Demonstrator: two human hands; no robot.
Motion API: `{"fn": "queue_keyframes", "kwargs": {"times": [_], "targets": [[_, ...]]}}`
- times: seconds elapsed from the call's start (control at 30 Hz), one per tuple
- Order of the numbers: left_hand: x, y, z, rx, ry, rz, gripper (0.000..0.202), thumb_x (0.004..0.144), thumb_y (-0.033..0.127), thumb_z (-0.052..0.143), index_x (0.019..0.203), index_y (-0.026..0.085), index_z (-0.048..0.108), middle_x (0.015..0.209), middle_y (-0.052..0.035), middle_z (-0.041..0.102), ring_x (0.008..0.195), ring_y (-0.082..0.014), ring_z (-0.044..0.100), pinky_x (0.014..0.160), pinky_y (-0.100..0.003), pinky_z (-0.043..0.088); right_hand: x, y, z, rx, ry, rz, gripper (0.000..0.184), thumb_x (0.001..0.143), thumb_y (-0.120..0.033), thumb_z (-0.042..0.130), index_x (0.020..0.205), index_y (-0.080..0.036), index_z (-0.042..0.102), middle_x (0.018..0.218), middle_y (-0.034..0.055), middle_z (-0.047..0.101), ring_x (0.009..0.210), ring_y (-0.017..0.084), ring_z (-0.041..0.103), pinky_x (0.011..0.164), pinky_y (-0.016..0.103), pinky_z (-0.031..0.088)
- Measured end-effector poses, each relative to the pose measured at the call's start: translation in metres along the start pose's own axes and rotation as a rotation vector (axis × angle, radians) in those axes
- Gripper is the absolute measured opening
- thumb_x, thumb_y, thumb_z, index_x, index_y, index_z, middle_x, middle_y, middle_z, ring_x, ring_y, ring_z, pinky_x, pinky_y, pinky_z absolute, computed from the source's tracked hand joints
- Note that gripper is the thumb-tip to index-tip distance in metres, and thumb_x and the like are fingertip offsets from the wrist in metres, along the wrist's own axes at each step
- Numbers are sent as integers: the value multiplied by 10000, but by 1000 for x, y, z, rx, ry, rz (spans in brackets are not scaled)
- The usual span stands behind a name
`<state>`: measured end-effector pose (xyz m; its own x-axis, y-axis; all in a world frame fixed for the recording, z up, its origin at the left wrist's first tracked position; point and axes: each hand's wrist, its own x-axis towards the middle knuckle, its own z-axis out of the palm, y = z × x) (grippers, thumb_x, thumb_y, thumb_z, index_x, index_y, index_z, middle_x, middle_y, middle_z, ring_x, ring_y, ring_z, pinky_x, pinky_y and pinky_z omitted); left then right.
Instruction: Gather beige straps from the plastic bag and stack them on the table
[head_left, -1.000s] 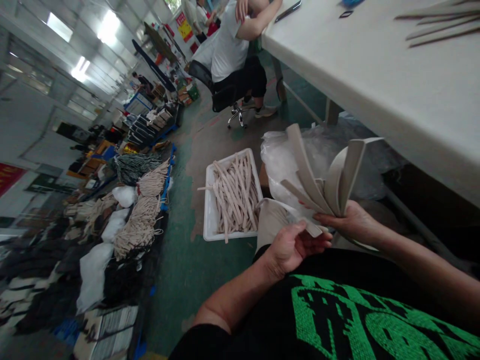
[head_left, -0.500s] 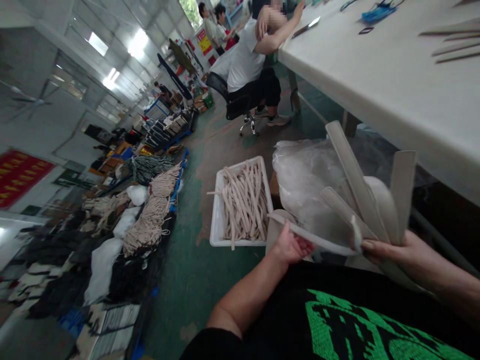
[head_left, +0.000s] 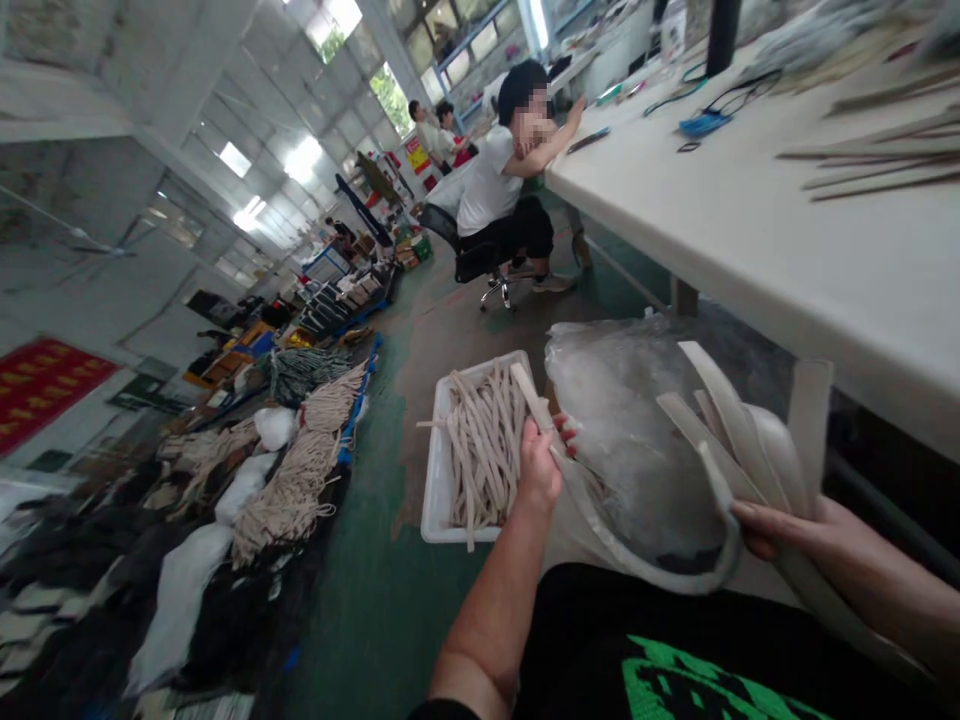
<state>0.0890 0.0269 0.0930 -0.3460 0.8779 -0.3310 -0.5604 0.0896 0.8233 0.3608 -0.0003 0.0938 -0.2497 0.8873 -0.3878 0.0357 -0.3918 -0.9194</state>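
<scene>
My left hand [head_left: 541, 462] is closed around a beige fabric strap [head_left: 600, 520] near its upper end. From there the strap sags in a loop across to my right hand [head_left: 784, 525]. That hand grips a bundle of similar beige straps [head_left: 739, 440], whose ends fan upward while the rest hangs down behind the wrist. Just beyond my left hand sits a white plastic bin [head_left: 433, 500] filled with tangled narrow beige strips [head_left: 487, 440]. Clear plastic bagging [head_left: 600, 390] bulges between my two hands.
A long white table [head_left: 735, 210] runs along the right, with loose strips [head_left: 862, 160] and a blue item [head_left: 705, 122] on it. A person [head_left: 487, 180] sits on a black office chair [head_left: 472, 262] by its corner. Piled strips and bags [head_left: 285, 490] line the left floor.
My left hand has moved up and left with the strap's end, now beside the bin. The strap between my hands droops in a deeper loop. The camera view has tilted upward slightly.
</scene>
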Motion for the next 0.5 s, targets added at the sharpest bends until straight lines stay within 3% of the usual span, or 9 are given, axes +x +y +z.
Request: {"fn": "queue_keyframes", "kwargs": {"times": [0.13, 0.27, 0.33, 0.43, 0.5], "targets": [[-45, -27, 25, 216, -286, -40, 327, 800, 328, 685, 1082, 180, 616, 1166, -84, 672, 833, -159, 678, 641, -244, 514, 10, -27, 33, 219, 14, 40, 528, 489, -608, 899, 536, -191, 580, 522, 6, 541, 488, 128, 471, 433, 245, 400], [-78, -44, 32, 476, -460, 6, 485, 902, 613, 563, 1097, 171, 606, 1018, -96, 689, 792, -186, 654, 635, -283, 521, 14, -27, 45, 330, 41, 5, 539, 512, -592, 896, 512, -193, 533, 523, -3, 534, 474, 121, 483, 442, 248, 416], [-86, -47, 33, 647, -488, 118, 537, 859, 653, 617, 1111, 179, 592, 975, -80, 686, 818, -197, 640, 683, -298, 522, 13, -24, 49, 360, 82, -1, 527, 511, -591, 887, 519, -191, 543, 521, -2, 540, 468, 123, 492, 443, 252, 422], [-85, -47, 34, 899, -473, 254, 491, 795, 561, 745, 1070, 188, 585, 917, -46, 680, 820, -193, 623, 764, -307, 506, 11, -21, 55, 378, 143, -4, 485, 507, -556, 881, 539, -189, 566, 513, -4, 542, 472, 123, 496, 450, 249, 417], [-80, -45, 34, 1023, -481, 303, 395, 827, 496, 723, 1037, 190, 587, 886, -36, 674, 800, -191, 614, 776, -313, 497, 10, -20, 57, 384, 163, -17, 465, 503, -542, 878, 560, -195, 573, 520, -5, 551, 489, 131, 505, 467, 256, 427]]}}
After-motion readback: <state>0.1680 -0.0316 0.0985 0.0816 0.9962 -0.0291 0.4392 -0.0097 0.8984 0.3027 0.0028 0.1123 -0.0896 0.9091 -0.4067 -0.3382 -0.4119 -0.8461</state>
